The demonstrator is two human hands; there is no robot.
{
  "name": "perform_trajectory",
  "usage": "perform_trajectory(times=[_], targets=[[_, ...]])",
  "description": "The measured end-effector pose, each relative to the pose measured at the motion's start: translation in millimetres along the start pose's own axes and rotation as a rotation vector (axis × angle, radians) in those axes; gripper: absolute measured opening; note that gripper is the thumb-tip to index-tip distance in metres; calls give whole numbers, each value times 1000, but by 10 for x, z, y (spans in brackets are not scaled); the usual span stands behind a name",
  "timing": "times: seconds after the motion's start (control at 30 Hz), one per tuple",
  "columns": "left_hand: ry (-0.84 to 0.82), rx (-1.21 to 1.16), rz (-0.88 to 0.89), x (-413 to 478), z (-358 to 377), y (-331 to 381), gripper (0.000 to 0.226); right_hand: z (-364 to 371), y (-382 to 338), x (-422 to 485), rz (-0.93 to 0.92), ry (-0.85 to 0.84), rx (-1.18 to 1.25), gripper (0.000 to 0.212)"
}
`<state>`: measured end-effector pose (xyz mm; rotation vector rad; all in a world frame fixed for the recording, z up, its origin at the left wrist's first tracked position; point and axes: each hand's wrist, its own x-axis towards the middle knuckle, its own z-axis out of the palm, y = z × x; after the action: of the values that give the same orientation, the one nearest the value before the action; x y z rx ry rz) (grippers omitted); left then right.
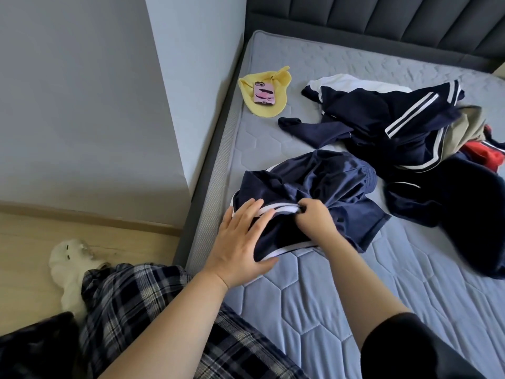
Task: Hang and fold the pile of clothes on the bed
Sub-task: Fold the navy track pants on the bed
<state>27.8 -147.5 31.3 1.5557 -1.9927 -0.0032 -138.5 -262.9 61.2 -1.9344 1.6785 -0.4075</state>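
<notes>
Navy white-trimmed shorts (314,184): likely light, limp, slippery. Left grip (240,242) spread flat, pressing; right grip (317,217) pinches white trim (281,207), firmest hold.

On the quilted blue-grey bed (341,310), near its front left edge: crumpled navy satin shorts with white piping (322,184). Flat on their left part, the left hand (240,242); just right of it, the right hand (318,214), gripping a fold. Behind and right of the shorts: tangled pile of navy white-striped clothes (404,124). Back left, near the bed's edge: yellow cloth (248,90), pink-cased phone (264,93) on top. Left of the bed, lower: pale wooden floor (27,255).
</notes>
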Motion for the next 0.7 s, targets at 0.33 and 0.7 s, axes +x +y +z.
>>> perform_trajectory(times=[0.33,0.7], targets=[[-139,26,-152,5,116,-63,93,-143,-108,222,49,-123,-5,17],[60,-730,-799,568,-202,-7,33,-46,-46,-296,-337,-257,-223,99]])
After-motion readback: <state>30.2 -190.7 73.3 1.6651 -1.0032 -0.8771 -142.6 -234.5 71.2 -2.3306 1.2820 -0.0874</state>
